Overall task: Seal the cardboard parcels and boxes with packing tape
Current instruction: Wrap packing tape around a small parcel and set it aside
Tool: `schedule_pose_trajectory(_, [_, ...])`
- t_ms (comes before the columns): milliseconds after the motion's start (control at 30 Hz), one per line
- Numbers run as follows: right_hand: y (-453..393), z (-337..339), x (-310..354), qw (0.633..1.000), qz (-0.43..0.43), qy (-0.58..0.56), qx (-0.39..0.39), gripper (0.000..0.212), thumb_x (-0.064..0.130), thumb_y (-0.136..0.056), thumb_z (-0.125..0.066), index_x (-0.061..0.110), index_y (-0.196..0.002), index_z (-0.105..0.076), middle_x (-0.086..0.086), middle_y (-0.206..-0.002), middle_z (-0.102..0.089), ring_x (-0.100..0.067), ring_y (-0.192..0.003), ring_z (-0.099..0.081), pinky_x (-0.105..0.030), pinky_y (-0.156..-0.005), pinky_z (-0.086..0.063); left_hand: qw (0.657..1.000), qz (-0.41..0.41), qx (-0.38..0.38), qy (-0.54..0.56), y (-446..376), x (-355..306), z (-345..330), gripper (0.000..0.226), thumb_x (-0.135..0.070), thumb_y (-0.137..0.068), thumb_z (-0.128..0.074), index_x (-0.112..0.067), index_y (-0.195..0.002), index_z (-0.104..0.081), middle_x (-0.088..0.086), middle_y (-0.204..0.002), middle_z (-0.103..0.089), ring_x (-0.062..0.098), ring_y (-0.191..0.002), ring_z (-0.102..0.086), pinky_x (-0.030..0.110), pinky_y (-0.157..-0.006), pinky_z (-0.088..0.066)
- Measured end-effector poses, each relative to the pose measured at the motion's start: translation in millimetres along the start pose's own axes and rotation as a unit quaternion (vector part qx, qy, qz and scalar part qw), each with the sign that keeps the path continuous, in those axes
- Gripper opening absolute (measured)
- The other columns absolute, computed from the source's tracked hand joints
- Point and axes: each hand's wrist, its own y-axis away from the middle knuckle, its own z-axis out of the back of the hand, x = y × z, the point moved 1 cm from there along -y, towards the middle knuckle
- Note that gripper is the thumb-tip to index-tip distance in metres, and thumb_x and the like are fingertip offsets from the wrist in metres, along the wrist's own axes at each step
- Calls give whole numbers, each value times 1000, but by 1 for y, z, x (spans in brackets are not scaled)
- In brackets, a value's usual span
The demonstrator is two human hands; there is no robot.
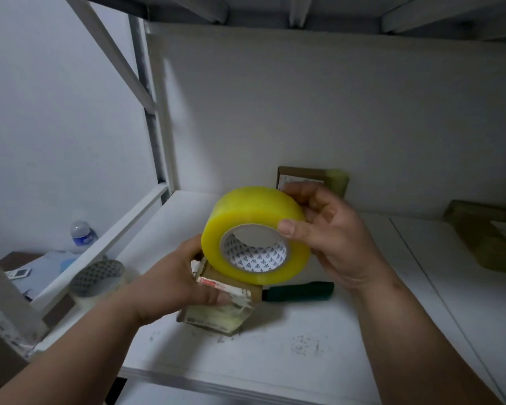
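- At far left, beyond the white metal shelving frame [123,229], a clear plastic water bottle with a blue label [82,232] stands on a lower surface, with a small white remote control [18,272] lying near it.
- A nearly spent roll of clear tape with a patterned cardboard core [98,280] lies on the left edge of the white bench [275,361], its hole facing up and toward the camera.
- The left hand [181,285] reaches in from the lower left, forearm angled up to the right; its grip is closed on a small brown cardboard parcel [219,312], thumb pressed along the near top edge by a red-and-white label.
- The parcel rests on the bench near its centre, one corner pointing toward the camera, its sides glossy with clear tape.
- A fat yellow roll of packing tape [256,233] is held just above the parcel, tilted so its core axis points down toward the camera and the printed inside of the core shows.
- The right hand [333,241] comes in from the lower right, its grip closed round the roll, thumb on the near rim, fingers behind.
- A dark green tool handle [301,290] lies flat on the bench behind the parcel, long axis left to right.
- A taped flat brown cardboard box [313,178] leans upright against the back wall.
- Another taped brown cardboard parcel [491,235] lies at far right.
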Motion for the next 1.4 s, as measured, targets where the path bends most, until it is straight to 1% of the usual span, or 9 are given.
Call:
schedule_pose_trajectory(133, [-21,-36,-18,996,-44,68,39,61,40,-60,-83,35,-117,-61,5,-113,-70,-17,-105,-68,-40,-88,-56,987,68,30,145,11,22,4,97,-31,-46,-99,-31,-131,-53,7,-124,-66,28,-115,-64,54,-96,-52])
schedule_pose_trajectory(300, [-22,-74,-36,993,-56,76,74,74,36,-68,-81,45,-133,-47,6,-119,-66,-16,-108,-67,-35,-86,-57,997,55,26,56,15,29,30,78,-23,-57,-95,-31,-125,-56,-16,-119,-68,5,-112,-62,27,-94,-52])
schedule_pose_trajectory(500, [-19,-67,-21,980,-56,186,47,67,28,-62,-77,72,-104,-48,5,-110,-67,-15,-95,-71,-43,-83,-60,999,12,21,-41,10,32,31,75,-36,-57,-95,-41,-119,-52,-26,-115,-63,-10,-111,-55,16,-91,-45])
schedule_pose_trajectory(700, [10,-6,4,973,-65,218,-51,67,28,-43,-78,61,-97,-55,-3,-108,-67,-22,-88,-71,-42,-70,-60,1000,20,23,1,5,48,33,89,-45,-45,-92,-45,-122,-46,-14,-114,-61,2,-113,-57,20,-86,-51])
schedule_pose_trajectory(833, [33,19,-6,947,-150,283,-5,64,25,-50,-76,57,-101,-56,1,-104,-67,-21,-86,-71,-53,-74,-59,999,23,23,15,9,52,36,90,-43,-44,-93,-43,-122,-48,-12,-116,-64,8,-115,-59,28,-90,-53])
schedule_pose_trajectory(1000, [41,15,-37,934,-190,301,0,64,36,-50,-74,58,-107,-54,5,-103,-69,-11,-87,-70,-44,-78,-58,999,27,37,29,9,45,32,92,-36,-43,-93,-42,-123,-48,-7,-118,-63,7,-114,-60,29,-87,-56])
schedule_pose_trajectory(1133, [39,11,-41,930,-206,305,20,65,27,-53,-70,48,-112,-55,1,-101,-68,-15,-86,-69,-44,-76,-57,989,29,93,-114,4,28,36,96,-30,-57,-93,-39,-134,-36,-10,-134,-51,9,-123,-52,29,-97,-51])
schedule_pose_trajectory(1267, [34,4,-34,926,-202,318,32,65,25,-53,-68,48,-112,-55,3,-101,-66,-16,-88,-67,-41,-73,-56,906,-19,138,-400,-7,-10,25,122,-39,-69,-84,-27,-156,2,-12,-160,-6,16,-146,-12,28,-116,-27])
schedule_pose_trajectory(1400, [29,-14,-20,925,-172,337,42,62,31,-55,-70,47,-113,-54,11,-102,-65,-9,-89,-65,-37,-74,-57,875,-57,132,-462,-13,-10,4,124,-58,-66,-79,-34,-155,5,-6,-147,-27,22,-134,-25,36,-111,-34])
